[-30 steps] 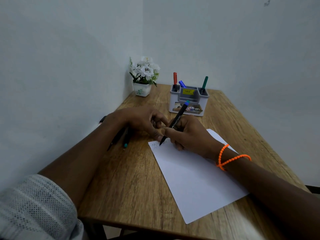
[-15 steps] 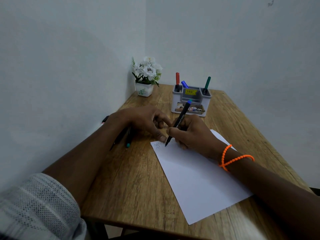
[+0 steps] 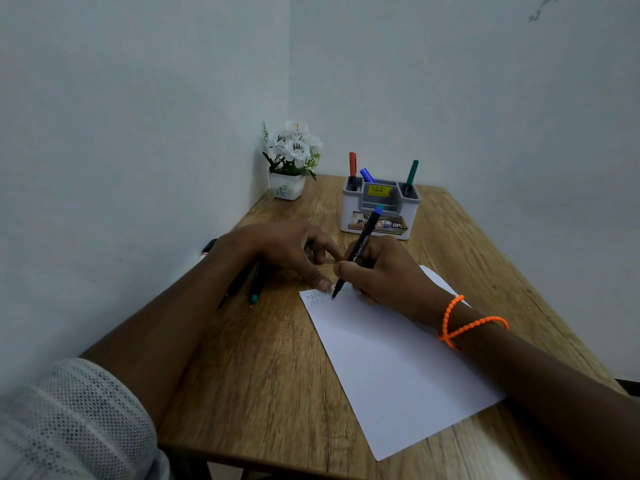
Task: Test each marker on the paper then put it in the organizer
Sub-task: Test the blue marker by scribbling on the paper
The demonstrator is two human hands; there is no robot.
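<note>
Slim black marker (image 3: 356, 252), blue end cap, tip on white paper (image 3: 398, 368).

Head view, down over table (image 3: 277, 375)

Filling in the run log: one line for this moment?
step: testing marker | right hand: grips marker, tip on paper | left hand: fingertip on paper corner | organizer: three markers in

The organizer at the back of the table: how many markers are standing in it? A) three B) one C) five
A: the organizer holds a red marker, a blue marker and a green marker, while another marker is in the right hand.
</note>
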